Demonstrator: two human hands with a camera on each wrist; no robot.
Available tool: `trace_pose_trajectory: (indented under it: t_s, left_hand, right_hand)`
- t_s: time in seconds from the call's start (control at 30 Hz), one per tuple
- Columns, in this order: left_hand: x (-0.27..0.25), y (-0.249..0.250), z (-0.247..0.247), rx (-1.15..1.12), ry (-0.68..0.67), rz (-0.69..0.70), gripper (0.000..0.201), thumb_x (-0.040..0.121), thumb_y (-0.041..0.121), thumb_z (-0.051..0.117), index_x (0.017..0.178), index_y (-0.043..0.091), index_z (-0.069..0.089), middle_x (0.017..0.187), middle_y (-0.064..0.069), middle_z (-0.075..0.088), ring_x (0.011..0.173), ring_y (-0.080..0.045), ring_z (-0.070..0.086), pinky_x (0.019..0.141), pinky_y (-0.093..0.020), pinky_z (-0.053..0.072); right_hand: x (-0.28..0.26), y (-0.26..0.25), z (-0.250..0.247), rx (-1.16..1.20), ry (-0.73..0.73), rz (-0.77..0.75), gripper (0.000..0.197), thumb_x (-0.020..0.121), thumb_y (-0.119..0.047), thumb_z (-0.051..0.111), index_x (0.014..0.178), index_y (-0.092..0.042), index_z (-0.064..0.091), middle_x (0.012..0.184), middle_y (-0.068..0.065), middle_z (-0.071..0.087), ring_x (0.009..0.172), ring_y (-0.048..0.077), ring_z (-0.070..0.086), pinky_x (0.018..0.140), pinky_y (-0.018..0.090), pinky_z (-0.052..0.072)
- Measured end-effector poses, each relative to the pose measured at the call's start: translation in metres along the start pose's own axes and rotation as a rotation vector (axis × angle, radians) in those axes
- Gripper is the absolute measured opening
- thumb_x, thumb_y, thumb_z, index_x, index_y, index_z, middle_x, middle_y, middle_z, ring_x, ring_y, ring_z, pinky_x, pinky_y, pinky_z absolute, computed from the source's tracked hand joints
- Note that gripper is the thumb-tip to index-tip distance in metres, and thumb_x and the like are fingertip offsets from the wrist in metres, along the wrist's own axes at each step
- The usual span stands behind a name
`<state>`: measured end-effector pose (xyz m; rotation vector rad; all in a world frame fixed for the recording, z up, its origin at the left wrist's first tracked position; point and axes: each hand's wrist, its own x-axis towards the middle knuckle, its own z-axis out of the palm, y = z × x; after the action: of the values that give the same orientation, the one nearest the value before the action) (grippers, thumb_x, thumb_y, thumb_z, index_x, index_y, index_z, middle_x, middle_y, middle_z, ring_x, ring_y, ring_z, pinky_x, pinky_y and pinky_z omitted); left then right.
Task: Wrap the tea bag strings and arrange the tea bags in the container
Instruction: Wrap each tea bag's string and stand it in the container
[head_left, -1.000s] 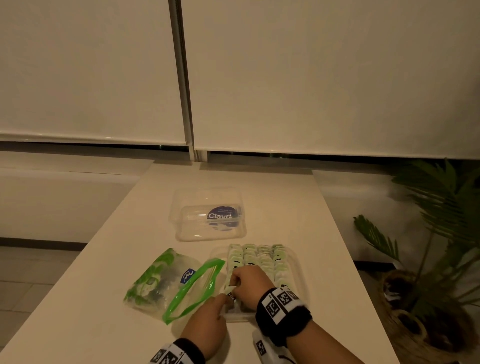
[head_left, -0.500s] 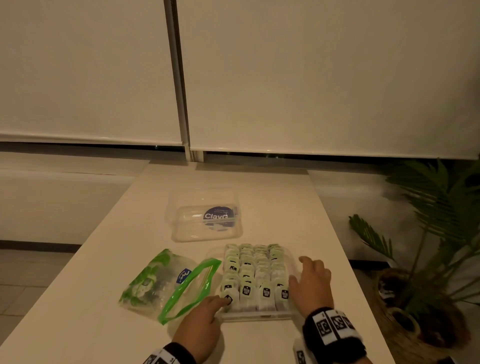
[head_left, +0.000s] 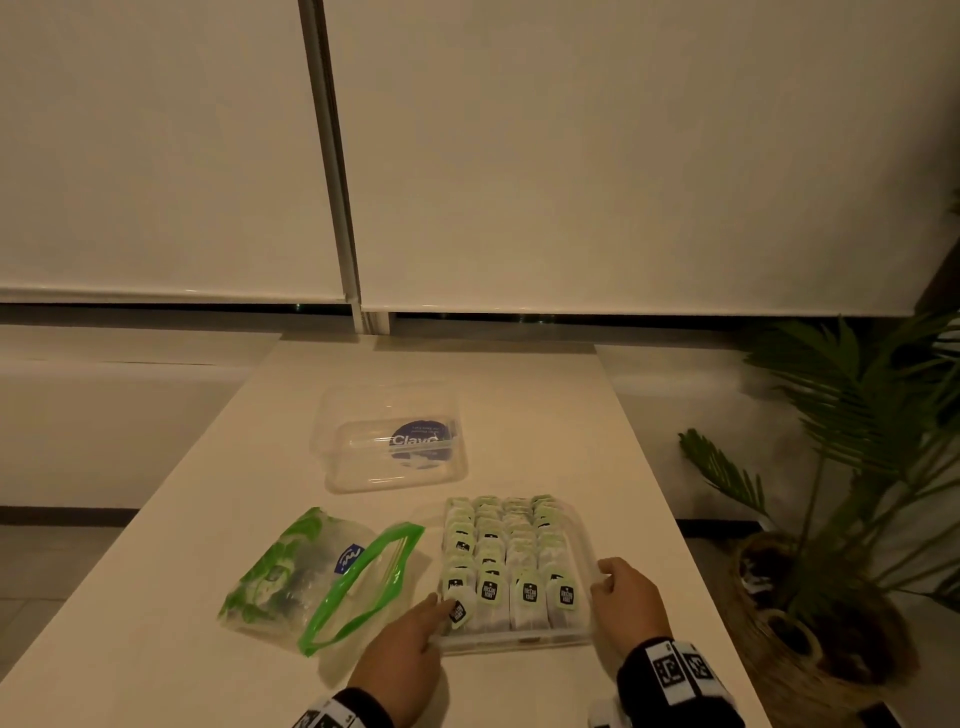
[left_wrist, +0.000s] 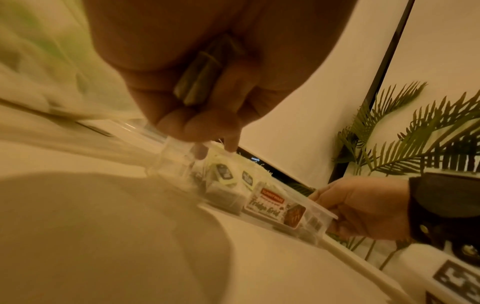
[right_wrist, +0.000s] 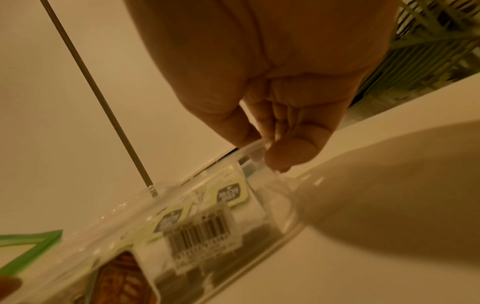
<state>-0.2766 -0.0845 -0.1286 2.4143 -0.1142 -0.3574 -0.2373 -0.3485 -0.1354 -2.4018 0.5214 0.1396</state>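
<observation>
Two hands frame the job. Lower left of the head view lies the plastic bag (head_left: 317, 577), mouth gaping. Next, my left hand (head_left: 402, 657) pinches the container (head_left: 582, 540) at its near-left corner; the right hand (head_left: 626, 603) grips the right rim, I judge to steady it. Tea bags (head_left: 501, 558) fill it in rows.

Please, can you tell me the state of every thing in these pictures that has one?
container: open, filled with rows of tea bags
tea bags: upright, tags on top
lid: off, lying beyond the container
zip bag: mouth open, lying flat
left hand: touches the container's near left corner
right hand: pinches the container's right rim
</observation>
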Motion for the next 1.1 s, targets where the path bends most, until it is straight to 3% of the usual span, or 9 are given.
trace_pose_trajectory:
  t_s: [0.1, 0.17, 0.23, 0.33, 0.5, 0.63, 0.8, 0.9, 1.1]
  left_hand:
    - [-0.004, 0.006, -0.002, -0.098, 0.102, 0.054, 0.047, 0.089, -0.001, 0.047, 0.123, 0.03, 0.057, 0.135, 0.008, 0.053, 0.122, -0.005, 0.051, 0.108, -0.022, 0.033]
    - [-0.009, 0.016, -0.006, -0.344, 0.226, 0.09, 0.037, 0.09, 0.002, 0.056, 0.107, 0.035, 0.058, 0.108, 0.009, 0.066, 0.077, 0.004, 0.058, 0.083, -0.036, 0.048]
    - [-0.013, 0.035, -0.015, -0.703, 0.242, 0.046, 0.028, 0.094, 0.015, 0.059, 0.115, 0.032, 0.054, 0.093, 0.0, 0.066, 0.046, -0.006, 0.046, 0.058, -0.043, 0.047]
    - [-0.011, 0.063, -0.03, -1.275, 0.096, -0.034, 0.04, 0.091, 0.05, 0.047, 0.127, 0.034, 0.047, 0.103, -0.016, 0.067, 0.033, -0.013, 0.024, 0.039, -0.023, 0.032]
    - [-0.009, 0.093, -0.042, -1.508, -0.086, -0.018, 0.064, 0.086, 0.072, 0.024, 0.136, 0.036, 0.043, 0.095, -0.016, 0.072, 0.024, -0.014, 0.028, 0.032, -0.02, 0.036]
    - [-0.011, 0.106, -0.043, -1.483, -0.18, -0.007, 0.062, 0.083, 0.072, 0.027, 0.133, 0.04, 0.045, 0.117, -0.012, 0.069, 0.027, -0.021, 0.044, 0.034, -0.026, 0.045]
    - [-0.015, 0.096, -0.04, -1.361, -0.139, 0.041, 0.038, 0.084, 0.034, 0.068, 0.115, 0.012, 0.059, 0.103, -0.015, 0.068, 0.077, -0.03, 0.068, 0.057, -0.042, 0.058]
    - [-0.014, 0.083, -0.037, -1.12, 0.022, 0.045, 0.007, 0.086, 0.008, 0.069, 0.087, 0.001, 0.07, 0.083, -0.019, 0.062, 0.074, -0.023, 0.064, 0.063, -0.037, 0.056]
    - [-0.01, 0.073, -0.035, -1.116, 0.205, -0.034, 0.018, 0.088, -0.002, 0.061, 0.079, 0.001, 0.077, 0.077, -0.019, 0.07, 0.067, -0.019, 0.064, 0.06, -0.028, 0.054]
  right_hand:
    - [-0.004, 0.005, -0.003, 0.016, 0.002, 0.027, 0.038, 0.094, -0.01, 0.048, 0.132, -0.009, 0.052, 0.119, 0.011, 0.063, 0.112, 0.026, 0.058, 0.092, 0.028, 0.042]
    - [-0.01, 0.006, -0.007, -0.014, -0.003, 0.019, 0.043, 0.093, -0.016, 0.051, 0.135, -0.011, 0.047, 0.122, 0.009, 0.057, 0.113, 0.025, 0.056, 0.093, 0.029, 0.043]
    - [-0.018, 0.002, -0.013, -0.164, 0.039, -0.038, 0.05, 0.094, -0.031, 0.054, 0.14, -0.017, 0.04, 0.132, 0.006, 0.044, 0.12, 0.024, 0.046, 0.098, 0.032, 0.04]
    - [-0.04, -0.026, -0.028, -0.014, 0.11, -0.291, 0.039, 0.092, -0.04, 0.06, 0.129, -0.033, 0.049, 0.127, -0.005, 0.045, 0.123, 0.017, 0.038, 0.101, 0.03, 0.036]
    - [-0.083, -0.089, -0.04, 0.438, -0.3, -0.592, 0.021, 0.079, -0.045, 0.068, 0.1, -0.045, 0.069, 0.121, -0.019, 0.047, 0.125, -0.004, 0.036, 0.103, 0.027, 0.038]
    - [-0.09, -0.105, -0.031, 0.419, -0.259, -0.659, 0.015, 0.078, -0.039, 0.07, 0.092, -0.035, 0.069, 0.123, -0.024, 0.043, 0.128, -0.006, 0.029, 0.099, 0.016, 0.036]
    - [-0.077, -0.105, -0.034, 0.553, -0.153, -0.558, 0.01, 0.074, -0.026, 0.073, 0.073, -0.025, 0.063, 0.106, -0.01, 0.056, 0.106, 0.006, 0.05, 0.079, 0.011, 0.042]
    - [-0.065, -0.104, -0.041, 0.551, -0.131, -0.504, 0.016, 0.072, -0.023, 0.076, 0.068, -0.024, 0.061, 0.087, -0.006, 0.058, 0.084, 0.009, 0.054, 0.075, 0.021, 0.043]
    - [-0.058, -0.118, -0.043, 0.544, -0.421, -0.446, 0.01, 0.09, -0.012, 0.065, 0.082, -0.009, 0.07, 0.06, -0.004, 0.057, 0.051, 0.008, 0.051, 0.049, 0.022, 0.041]
